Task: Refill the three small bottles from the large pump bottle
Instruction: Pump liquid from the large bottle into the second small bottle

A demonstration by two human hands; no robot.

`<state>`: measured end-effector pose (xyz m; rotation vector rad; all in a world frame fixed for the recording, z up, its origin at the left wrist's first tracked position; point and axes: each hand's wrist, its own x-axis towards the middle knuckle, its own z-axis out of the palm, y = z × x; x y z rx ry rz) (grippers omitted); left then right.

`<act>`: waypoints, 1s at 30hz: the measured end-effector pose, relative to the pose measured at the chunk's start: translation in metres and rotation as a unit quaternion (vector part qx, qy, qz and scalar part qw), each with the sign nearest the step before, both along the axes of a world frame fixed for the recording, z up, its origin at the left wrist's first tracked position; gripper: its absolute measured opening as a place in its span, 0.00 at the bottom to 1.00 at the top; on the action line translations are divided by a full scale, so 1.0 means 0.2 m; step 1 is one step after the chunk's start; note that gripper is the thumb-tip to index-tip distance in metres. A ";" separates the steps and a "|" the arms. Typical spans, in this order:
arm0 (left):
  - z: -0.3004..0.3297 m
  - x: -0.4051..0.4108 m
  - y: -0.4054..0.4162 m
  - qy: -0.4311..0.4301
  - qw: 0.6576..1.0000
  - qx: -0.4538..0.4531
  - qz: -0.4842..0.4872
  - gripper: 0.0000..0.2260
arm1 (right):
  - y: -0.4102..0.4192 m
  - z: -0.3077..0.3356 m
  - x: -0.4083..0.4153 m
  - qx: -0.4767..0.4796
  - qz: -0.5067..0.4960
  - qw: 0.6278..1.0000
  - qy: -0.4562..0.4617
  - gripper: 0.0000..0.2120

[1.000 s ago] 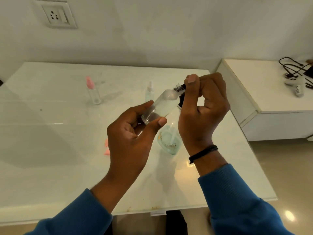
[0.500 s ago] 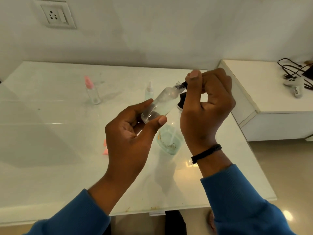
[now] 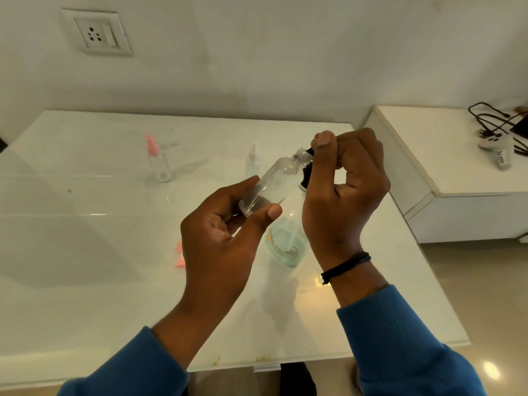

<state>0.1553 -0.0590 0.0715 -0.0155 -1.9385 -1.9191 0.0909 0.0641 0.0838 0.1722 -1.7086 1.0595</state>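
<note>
While the left hand (image 3: 220, 232) keeps gripping the tilted clear bottle (image 3: 274, 184) above the bench (image 3: 85, 281), the right hand (image 3: 345, 190), pinching the black cap (image 3: 310, 152) at its neck, has lifted slightly; probably unscrewing, so refilling hasn't begun.

- left hand (image 3: 220, 238) bare, no ring or band showing, wrist uncovered
- left forearm ends in a blue knitted sweater sleeve (image 3: 128, 367) with a ribbed cuff
- right hand (image 3: 343, 192) bare, a thin black braided cord bracelet (image 3: 345, 267) round the wrist
- matching blue knitted sleeve with ribbed cuff (image 3: 400, 338) on the right forearm
</note>
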 end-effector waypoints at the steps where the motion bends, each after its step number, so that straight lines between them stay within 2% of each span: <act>1: 0.00 0.00 0.00 0.000 1.000 0.004 0.001 0.17 | 0.00 0.00 0.00 0.000 0.000 1.000 -0.003 0.16; 27: 0.00 -0.01 -0.06 -0.025 0.996 0.070 -0.040 0.17 | 0.03 0.05 0.00 -0.005 -0.020 1.000 -0.024 0.17; 30: 0.01 -0.01 -0.07 -0.025 0.996 0.076 -0.036 0.17 | 0.03 0.07 0.00 -0.002 -0.019 0.999 -0.030 0.15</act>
